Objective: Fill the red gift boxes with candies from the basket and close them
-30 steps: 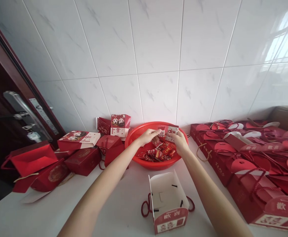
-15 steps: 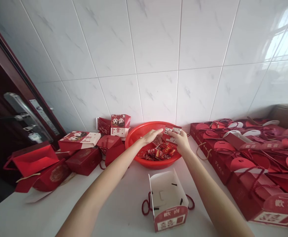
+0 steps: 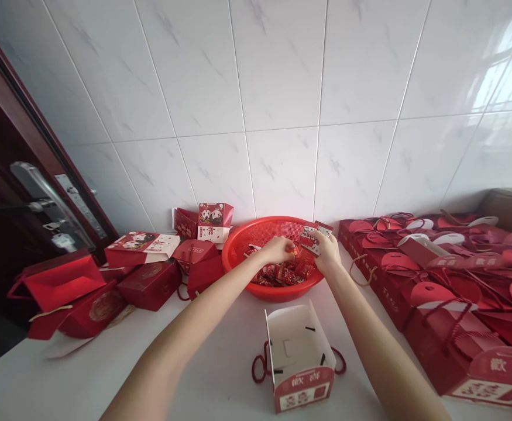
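Observation:
Both hands are over a red plastic basket [image 3: 242,234] that holds red-wrapped sweets [image 3: 282,275]. My left hand [image 3: 278,250] is closed, its fingertips pinching a small red-wrapped sweet [image 3: 296,251]. Small red-and-white printed packets [image 3: 309,238] are gripped by my right hand [image 3: 328,255] at the basket's right side; how many there are cannot be told. In front of the basket stands an open-topped red and white gift box [image 3: 303,380], its inside white and bare, with dark red cord handles at its sides.
Several red gift boxes [image 3: 150,286] lie in a loose group on the left. Closed red boxes [image 3: 440,292] with cord handles stand in rows on the right. Behind the white table [image 3: 220,362] is a tiled wall, and a dark door [image 3: 19,146] is at far left.
My left hand has lowered slightly and moved right, its fingers now closed on a sweet. My right hand has shifted a little right and down, still with the packets.

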Demonstrator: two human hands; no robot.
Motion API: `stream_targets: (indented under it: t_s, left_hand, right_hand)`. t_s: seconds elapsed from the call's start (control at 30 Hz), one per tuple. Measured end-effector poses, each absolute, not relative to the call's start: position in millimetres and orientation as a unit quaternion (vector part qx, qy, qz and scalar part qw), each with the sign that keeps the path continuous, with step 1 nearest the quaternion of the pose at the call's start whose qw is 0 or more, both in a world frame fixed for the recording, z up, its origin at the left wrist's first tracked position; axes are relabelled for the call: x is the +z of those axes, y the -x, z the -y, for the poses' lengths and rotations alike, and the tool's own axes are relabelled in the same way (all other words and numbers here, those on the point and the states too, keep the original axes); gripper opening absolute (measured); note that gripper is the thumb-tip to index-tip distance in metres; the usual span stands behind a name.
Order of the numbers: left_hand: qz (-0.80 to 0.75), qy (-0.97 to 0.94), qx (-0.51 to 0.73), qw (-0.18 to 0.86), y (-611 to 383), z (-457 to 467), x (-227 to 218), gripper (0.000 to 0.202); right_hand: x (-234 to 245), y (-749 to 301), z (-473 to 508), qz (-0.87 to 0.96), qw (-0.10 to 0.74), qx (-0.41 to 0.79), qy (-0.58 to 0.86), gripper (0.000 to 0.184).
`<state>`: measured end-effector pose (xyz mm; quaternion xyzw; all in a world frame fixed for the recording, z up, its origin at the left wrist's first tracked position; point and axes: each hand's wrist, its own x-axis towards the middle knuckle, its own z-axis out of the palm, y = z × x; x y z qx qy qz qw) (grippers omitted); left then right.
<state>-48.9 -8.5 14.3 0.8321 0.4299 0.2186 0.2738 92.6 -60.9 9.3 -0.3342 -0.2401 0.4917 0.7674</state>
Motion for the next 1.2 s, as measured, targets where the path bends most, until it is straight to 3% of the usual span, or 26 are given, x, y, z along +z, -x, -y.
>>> stream_targets:
  t_s: [0.17, 0.33, 0.57, 0.7, 0.8, 0.93, 1.2]
  left_hand:
    - [-0.404, -0.788, 0.374, 0.274, 57, -1, 22, 0.034]
    - [-0.327, -0.776, 0.405, 0.356, 55, 7, 25, 0.043]
    - [-0.324, -0.78, 0.333, 0.42, 59, 18, 35, 0.046]
    - [-0.269, -0.843, 0.141, 0.444, 56, 20, 27, 0.031]
    - [-0.256, -0.891, 0.035, 0.374, 52, 22, 17, 0.038]
    - [-0.32, -0.908, 0.015, 0.269, 50, 21, 13, 0.043]
    - [-0.493, -0.851, 0.104, 0.15, 67, 7, 19, 0.013]
  right_hand:
    - [21, -90, 72, 0.222, 0.731, 0.536, 0.359, 0.018]
    - [24, -92, 76, 0.253, 0.699, 0.57, 0.351, 0.02]
    - [24, -92, 75, 0.265, 0.698, 0.568, 0.346, 0.017]
    - [26, -90, 73, 0.187, 0.753, 0.521, 0.356, 0.017]
    - [25, -91, 72, 0.169, 0.758, 0.512, 0.368, 0.018]
    - [21, -92, 71, 0.192, 0.754, 0.506, 0.373, 0.021]
    - [20, -89, 73, 0.22, 0.752, 0.5, 0.369, 0.025]
